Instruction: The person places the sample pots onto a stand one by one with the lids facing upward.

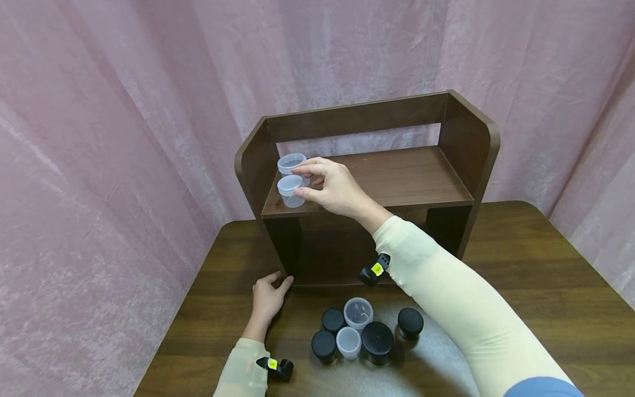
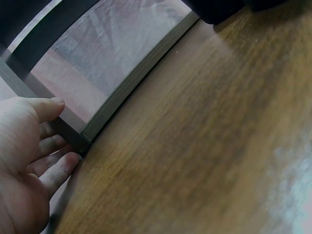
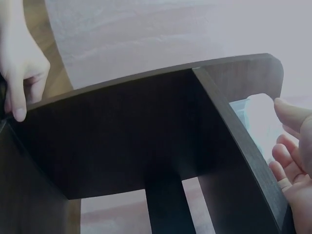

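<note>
A small clear plastic container (image 1: 291,193) with a lid stands upright near the front left of the brown wooden shelf's upper board (image 1: 397,173). My right hand (image 1: 333,186) holds it from the right, thumb at the front of its lid and forefinger behind. Just behind it is another clear container (image 1: 291,162), partly covered by the fingers. In the right wrist view the held container (image 3: 258,122) looks overexposed. Down at the shelf's lower left corner, my left hand (image 1: 268,300) grips the side panel (image 2: 66,127), thumb and fingers on either side of its edge.
On the table (image 1: 183,331) before the shelf are black-lidded jars, including a large one (image 1: 378,339) and one apart at right (image 1: 410,321). Two clear containers, one larger (image 1: 358,312) and one smaller (image 1: 349,342), stand among them. A pink curtain (image 1: 149,138) hangs behind.
</note>
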`<action>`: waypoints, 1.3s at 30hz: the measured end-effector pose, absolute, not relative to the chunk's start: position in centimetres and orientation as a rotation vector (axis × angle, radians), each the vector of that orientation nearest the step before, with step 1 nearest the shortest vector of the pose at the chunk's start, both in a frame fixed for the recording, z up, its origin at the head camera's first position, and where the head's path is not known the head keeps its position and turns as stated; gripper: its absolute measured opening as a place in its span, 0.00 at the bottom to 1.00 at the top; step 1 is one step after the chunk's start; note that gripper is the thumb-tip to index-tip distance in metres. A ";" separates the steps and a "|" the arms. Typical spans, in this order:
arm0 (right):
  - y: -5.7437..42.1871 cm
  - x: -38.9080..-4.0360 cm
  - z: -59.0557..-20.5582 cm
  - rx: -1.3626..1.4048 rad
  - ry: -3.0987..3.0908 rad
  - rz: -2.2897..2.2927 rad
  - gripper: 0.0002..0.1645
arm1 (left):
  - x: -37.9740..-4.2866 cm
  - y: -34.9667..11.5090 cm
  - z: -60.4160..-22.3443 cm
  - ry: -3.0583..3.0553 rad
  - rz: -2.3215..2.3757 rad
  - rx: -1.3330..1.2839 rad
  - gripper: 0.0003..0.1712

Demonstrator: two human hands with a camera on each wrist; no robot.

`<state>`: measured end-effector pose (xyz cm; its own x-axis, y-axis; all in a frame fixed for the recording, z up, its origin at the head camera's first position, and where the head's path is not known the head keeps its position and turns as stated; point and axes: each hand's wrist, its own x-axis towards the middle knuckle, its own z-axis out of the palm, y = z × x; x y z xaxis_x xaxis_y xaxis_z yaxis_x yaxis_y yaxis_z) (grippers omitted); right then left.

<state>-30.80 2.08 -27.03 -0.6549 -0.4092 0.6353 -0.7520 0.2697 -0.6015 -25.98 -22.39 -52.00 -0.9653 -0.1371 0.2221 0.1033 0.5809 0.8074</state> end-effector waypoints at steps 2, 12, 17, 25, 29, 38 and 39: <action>2.4 -30.5 -27.1 1.058 -2.144 1.333 0.23 | -26.0 -22.3 -52.0 -2.553 -1.327 0.027 0.31; 7.1 -26.2 -29.1 1.239 -2.064 1.381 0.23 | -26.2 -21.6 -52.1 -2.568 -1.348 0.031 0.31; 11.2 -24.0 -31.5 1.327 -2.233 1.337 0.20 | -26.1 -21.6 -51.9 -2.572 -1.347 0.030 0.32; 14.6 -23.1 -37.1 1.402 -2.438 1.181 0.19 | -26.0 -22.2 -51.7 -2.564 -1.367 0.039 0.32; 15.2 -22.9 -39.1 1.423 -2.477 1.142 0.19 | -25.8 -22.3 -51.8 -2.561 -1.360 0.038 0.32; 14.7 -22.3 -41.7 1.467 -2.570 1.113 0.23 | -25.6 -22.2 -51.8 -2.554 -1.339 0.018 0.32; 14.6 -22.3 -41.9 1.472 -2.579 1.111 0.23 | -25.6 -22.1 -51.8 -2.552 -1.335 0.015 0.31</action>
<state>-22.26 14.57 -41.95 -0.5687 -0.7651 0.3021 -0.7451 0.3235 -0.5833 -25.61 -22.12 -51.75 -0.9659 -0.1290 0.2245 0.1110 0.5773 0.8090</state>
